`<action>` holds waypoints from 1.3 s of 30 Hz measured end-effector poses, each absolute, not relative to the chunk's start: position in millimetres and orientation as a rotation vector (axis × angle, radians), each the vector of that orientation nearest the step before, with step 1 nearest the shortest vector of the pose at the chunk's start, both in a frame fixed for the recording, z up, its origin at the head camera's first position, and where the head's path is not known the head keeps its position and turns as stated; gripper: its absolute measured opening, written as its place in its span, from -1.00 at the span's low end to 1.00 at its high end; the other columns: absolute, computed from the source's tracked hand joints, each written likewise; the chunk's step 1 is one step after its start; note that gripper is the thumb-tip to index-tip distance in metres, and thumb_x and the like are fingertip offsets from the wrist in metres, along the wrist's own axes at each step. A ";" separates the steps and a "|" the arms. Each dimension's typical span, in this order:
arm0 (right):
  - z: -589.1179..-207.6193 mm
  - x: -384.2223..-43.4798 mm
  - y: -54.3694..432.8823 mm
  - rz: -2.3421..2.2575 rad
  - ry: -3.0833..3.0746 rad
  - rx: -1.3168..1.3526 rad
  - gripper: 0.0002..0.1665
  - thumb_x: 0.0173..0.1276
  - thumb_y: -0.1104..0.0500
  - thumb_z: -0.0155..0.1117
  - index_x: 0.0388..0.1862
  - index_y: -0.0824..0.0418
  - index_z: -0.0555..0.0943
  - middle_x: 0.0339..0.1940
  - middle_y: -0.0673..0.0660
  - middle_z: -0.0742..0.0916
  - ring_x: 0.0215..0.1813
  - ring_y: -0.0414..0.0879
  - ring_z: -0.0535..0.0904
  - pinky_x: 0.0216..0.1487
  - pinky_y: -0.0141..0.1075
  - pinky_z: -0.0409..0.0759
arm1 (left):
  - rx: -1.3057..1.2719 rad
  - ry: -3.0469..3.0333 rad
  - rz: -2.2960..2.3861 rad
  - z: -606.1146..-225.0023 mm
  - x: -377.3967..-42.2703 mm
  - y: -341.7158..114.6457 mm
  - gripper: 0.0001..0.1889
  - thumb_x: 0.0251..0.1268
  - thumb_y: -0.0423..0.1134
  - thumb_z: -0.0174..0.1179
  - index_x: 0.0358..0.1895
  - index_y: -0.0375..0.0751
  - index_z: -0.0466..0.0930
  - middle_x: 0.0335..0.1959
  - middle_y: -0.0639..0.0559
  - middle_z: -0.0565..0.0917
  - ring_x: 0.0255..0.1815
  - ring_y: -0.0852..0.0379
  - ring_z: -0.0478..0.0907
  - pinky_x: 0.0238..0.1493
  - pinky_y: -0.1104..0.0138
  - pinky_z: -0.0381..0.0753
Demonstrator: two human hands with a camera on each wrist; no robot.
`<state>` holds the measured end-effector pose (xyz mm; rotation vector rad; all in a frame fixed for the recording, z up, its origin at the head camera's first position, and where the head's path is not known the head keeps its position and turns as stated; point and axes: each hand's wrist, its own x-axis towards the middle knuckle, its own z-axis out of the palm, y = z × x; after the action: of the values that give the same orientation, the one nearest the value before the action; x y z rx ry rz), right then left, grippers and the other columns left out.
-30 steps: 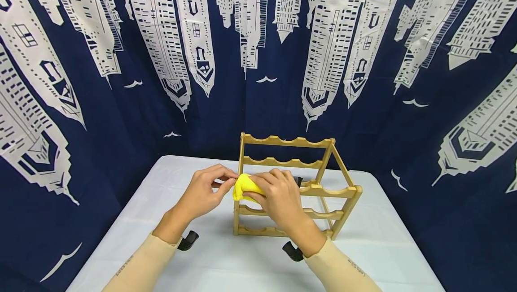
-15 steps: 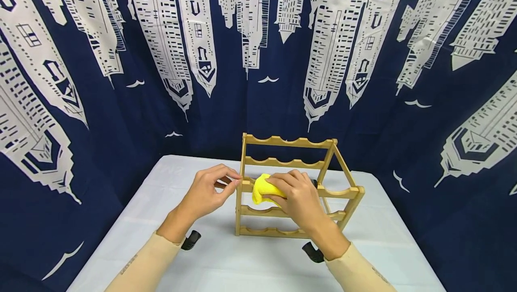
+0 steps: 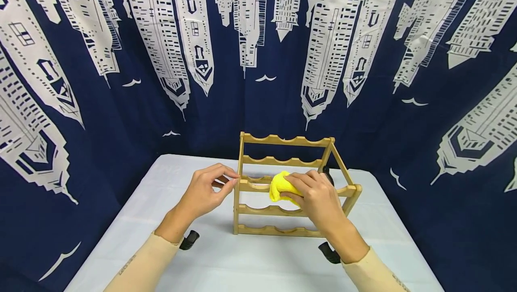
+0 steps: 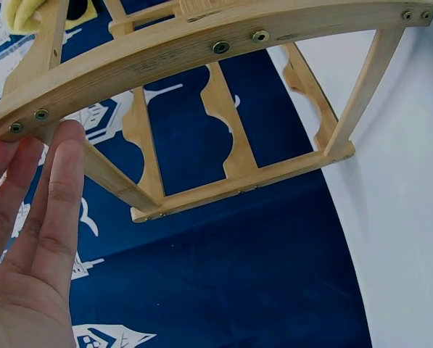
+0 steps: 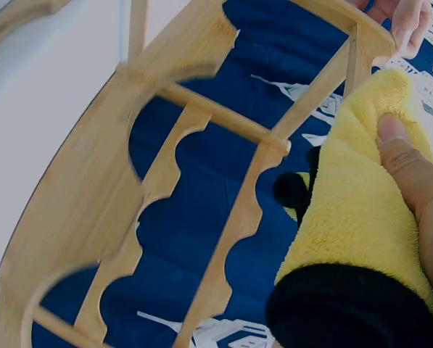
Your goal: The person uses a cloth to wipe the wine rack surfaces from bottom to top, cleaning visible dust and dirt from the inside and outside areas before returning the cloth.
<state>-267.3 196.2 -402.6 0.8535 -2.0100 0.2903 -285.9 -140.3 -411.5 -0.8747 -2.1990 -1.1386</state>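
Note:
A wooden wine rack [image 3: 270, 210] with scalloped rails stands on the table. My left hand [image 3: 208, 191] is at its left front corner, thumb and fingertips pinching the upright's edge; in the left wrist view the fingers [image 4: 60, 196] lie against the frame's end. My right hand [image 3: 319, 200] grips a bunched yellow fuzzy cloth [image 3: 281, 187] at the rack's middle front rail. The right wrist view shows the cloth [image 5: 354, 196] pressed by the thumb, with soft black parts [image 5: 339, 308] at its lower end. The far side of the cloth is hidden by the hand.
A white-covered table [image 3: 177, 171] holds the rack. Behind and around it hangs a dark blue curtain [image 3: 226, 112] with white city buildings. Black wrist mounts [image 3: 189, 240] sit below both wrists.
My right hand has slid the yellow cloth rightward along the rack's front rail, away from the left corner. The left hand and the rack hold their place.

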 end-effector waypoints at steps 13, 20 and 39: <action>-389.1 -263.8 236.4 0.270 -1.995 0.789 -0.38 -0.05 0.10 0.96 0.03 0.21 0.95 -0.11 0.14 0.97 -0.16 0.05 0.71 -0.31 -0.08 0.87 | -0.872 -2.202 -1.153 -412.6 -286.6 -141.3 -0.89 0.61 -0.33 0.51 0.02 -0.02 0.89 0.00 0.09 0.91 -0.14 0.13 0.92 -0.11 0.36 0.95; -391.0 -261.4 258.4 0.311 -2.076 0.751 -0.33 0.43 -0.30 0.46 0.14 0.22 0.94 -0.07 0.16 0.98 -0.14 0.03 0.72 -0.30 -0.13 0.88 | -0.878 -2.163 -1.186 -416.8 -285.6 -140.6 -0.86 0.59 -0.38 0.51 0.02 -0.05 0.88 -0.01 0.07 0.91 -0.14 0.12 0.91 -0.10 0.36 0.96; -371.4 -247.7 333.3 0.236 -2.160 0.496 -0.23 0.60 -0.44 0.34 0.11 0.23 0.94 -0.13 0.19 0.97 -0.12 0.08 0.66 -0.33 0.13 0.84 | -0.915 -2.230 -1.004 -408.4 -285.0 -139.7 -0.88 0.57 -0.36 0.49 -0.02 -0.02 0.82 0.06 0.12 0.87 0.09 0.12 0.87 0.04 0.20 0.97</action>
<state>-247.7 333.3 -371.4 0.4956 -2.1605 0.2360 -285.0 -139.7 -408.4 -0.9146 -2.2302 -1.0043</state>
